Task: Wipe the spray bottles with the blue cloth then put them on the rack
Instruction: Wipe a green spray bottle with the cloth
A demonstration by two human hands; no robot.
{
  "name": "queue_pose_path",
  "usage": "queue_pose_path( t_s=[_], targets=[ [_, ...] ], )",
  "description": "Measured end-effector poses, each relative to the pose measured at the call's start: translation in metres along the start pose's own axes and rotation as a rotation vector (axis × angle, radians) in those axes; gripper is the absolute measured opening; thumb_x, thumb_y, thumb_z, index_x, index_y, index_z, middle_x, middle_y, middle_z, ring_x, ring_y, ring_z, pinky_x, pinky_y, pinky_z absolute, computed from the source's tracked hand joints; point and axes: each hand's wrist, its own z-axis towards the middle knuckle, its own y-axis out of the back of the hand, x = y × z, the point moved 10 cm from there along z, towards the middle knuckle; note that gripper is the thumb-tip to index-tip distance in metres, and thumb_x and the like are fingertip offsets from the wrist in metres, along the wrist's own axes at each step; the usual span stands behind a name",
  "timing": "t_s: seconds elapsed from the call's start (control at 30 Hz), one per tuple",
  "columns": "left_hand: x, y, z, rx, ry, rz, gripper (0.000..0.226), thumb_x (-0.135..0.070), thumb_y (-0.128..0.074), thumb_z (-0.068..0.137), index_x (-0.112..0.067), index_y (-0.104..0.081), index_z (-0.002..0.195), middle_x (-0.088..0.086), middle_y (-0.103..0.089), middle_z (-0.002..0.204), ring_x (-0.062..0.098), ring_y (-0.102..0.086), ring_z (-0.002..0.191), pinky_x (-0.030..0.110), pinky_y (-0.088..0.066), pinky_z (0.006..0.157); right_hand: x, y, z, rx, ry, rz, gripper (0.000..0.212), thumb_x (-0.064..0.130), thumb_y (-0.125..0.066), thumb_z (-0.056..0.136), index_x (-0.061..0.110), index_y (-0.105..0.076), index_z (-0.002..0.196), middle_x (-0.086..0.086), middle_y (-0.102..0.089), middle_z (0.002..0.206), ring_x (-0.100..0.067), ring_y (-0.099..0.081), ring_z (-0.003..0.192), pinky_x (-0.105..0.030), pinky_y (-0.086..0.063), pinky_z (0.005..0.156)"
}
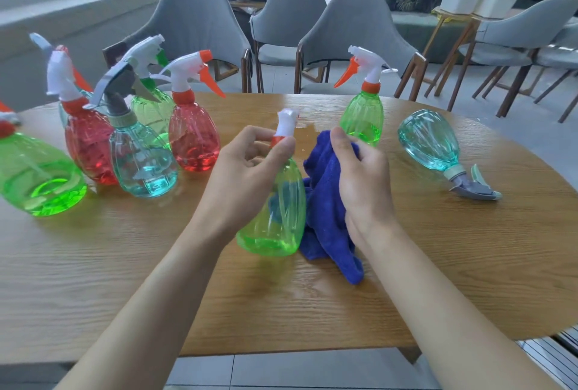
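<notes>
Gripping the green bottle point(275, 227) by its neck, your left hand point(250, 167) keeps it tilted over the table point(125, 280), likely to expose its body for wiping. Your right hand point(359, 177) is curled round a bunch of the blue cloth point(325, 202), which hangs against the bottle's side. Other bottles point(194, 139) stand grouped at the left, and a teal bottle point(431, 145) lies on its side at the right. No rack shows.

No readable text, label, brand or number on any bottle, cloth or furniture.
</notes>
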Motion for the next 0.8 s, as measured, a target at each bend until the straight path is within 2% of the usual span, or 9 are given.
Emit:
queue_pose_path(
  t_s=[0.1, 0.2, 0.3, 0.4, 0.47, 0.53, 0.67, 0.73, 0.8],
  targets=[
    [0.007, 0.001, -0.001, 0.022, 0.081, -0.164, 0.023, -0.035, -0.068, 0.103, -0.015, -0.077, 0.109, 0.007, -0.08, 0.1, 0.014, -0.074, 0.087, 0.032, -0.061, 0.081, -0.002, 0.01, 0.007, -0.058, 0.012, -0.033, 0.036, 0.05, -0.062, 0.101, 0.026, -0.075, 0.077, -0.01, -0.072, 0.076, -0.043, -0.07, 0.08, -0.065, -0.06, 0.084],
    [0.013, -0.004, -0.002, 0.082, 0.188, -0.294, 0.028, -0.032, -0.063, 0.106, -0.009, -0.078, 0.112, 0.016, -0.079, 0.103, 0.025, -0.075, 0.085, 0.039, -0.063, 0.08, 0.001, 0.025, 0.013, -0.148, 0.045, -0.056, 0.032, 0.044, -0.06, 0.105, 0.027, -0.072, 0.081, 0.003, -0.068, 0.071, -0.023, -0.065, 0.073, -0.048, -0.059, 0.082],
    [0.015, -0.014, -0.002, 0.148, 0.238, -0.371, 0.03, -0.026, -0.056, 0.109, -0.003, -0.076, 0.11, 0.019, -0.08, 0.104, 0.029, -0.076, 0.084, 0.038, -0.065, 0.075, 0.017, 0.033, 0.013, -0.187, 0.143, -0.113, 0.02, 0.041, -0.059, 0.107, 0.025, -0.07, 0.099, 0.005, -0.074, 0.087, -0.015, -0.071, 0.086, -0.041, -0.058, 0.087],
    [0.015, -0.023, -0.006, 0.18, 0.239, -0.353, 0.031, -0.025, -0.055, 0.11, -0.001, -0.074, 0.114, 0.016, -0.08, 0.102, 0.025, -0.075, 0.083, 0.03, -0.062, 0.068, 0.038, 0.013, 0.003, -0.05, 0.298, -0.189, 0.023, 0.032, -0.053, 0.11, 0.024, -0.074, 0.112, 0.007, -0.073, 0.11, -0.004, -0.066, 0.107, -0.029, -0.051, 0.099],
    [0.018, -0.027, -0.008, 0.172, 0.246, -0.364, 0.032, -0.027, -0.054, 0.11, -0.003, -0.075, 0.115, 0.014, -0.079, 0.102, 0.026, -0.075, 0.085, 0.034, -0.063, 0.072, 0.042, -0.004, -0.005, 0.057, 0.4, -0.315, 0.024, 0.028, -0.057, 0.109, 0.021, -0.077, 0.119, 0.007, -0.067, 0.125, 0.001, -0.059, 0.121, -0.022, -0.044, 0.108],
    [0.02, -0.027, -0.009, 0.154, 0.242, -0.364, 0.032, -0.029, -0.054, 0.11, -0.005, -0.075, 0.113, 0.015, -0.076, 0.097, 0.028, -0.073, 0.084, 0.039, -0.061, 0.076, 0.041, -0.013, -0.011, 0.094, 0.471, -0.465, 0.021, 0.023, -0.065, 0.105, 0.021, -0.078, 0.122, 0.004, -0.058, 0.13, 0.012, -0.051, 0.121, -0.009, -0.038, 0.105],
    [0.018, -0.026, -0.013, 0.115, 0.223, -0.369, 0.031, -0.029, -0.054, 0.111, -0.011, -0.076, 0.098, 0.013, -0.073, 0.086, 0.026, -0.07, 0.075, 0.035, -0.059, 0.068, 0.034, -0.014, -0.009, 0.102, 0.438, -0.53, 0.015, 0.022, -0.071, 0.101, 0.026, -0.074, 0.114, 0.005, -0.059, 0.117, 0.002, -0.057, 0.11, -0.013, -0.043, 0.097],
    [0.018, -0.026, -0.014, 0.103, 0.211, -0.371, 0.031, -0.029, -0.054, 0.11, -0.008, -0.074, 0.101, 0.016, -0.07, 0.088, 0.029, -0.066, 0.079, 0.036, -0.056, 0.07, 0.029, -0.01, -0.004, 0.108, 0.337, -0.455, 0.009, 0.016, -0.067, 0.1, 0.025, -0.066, 0.102, 0.011, -0.065, 0.103, 0.001, -0.061, 0.096, -0.011, -0.043, 0.085],
    [0.02, -0.024, -0.014, 0.087, 0.213, -0.371, 0.037, -0.03, -0.053, 0.111, -0.002, -0.075, 0.103, 0.018, -0.072, 0.089, 0.031, -0.066, 0.079, 0.036, -0.057, 0.07, 0.019, -0.006, 0.0, 0.109, 0.215, -0.372, 0.013, 0.011, -0.061, 0.1, 0.021, -0.058, 0.091, 0.017, -0.064, 0.078, 0.002, -0.058, 0.074, -0.011, -0.041, 0.07]
  ],
)
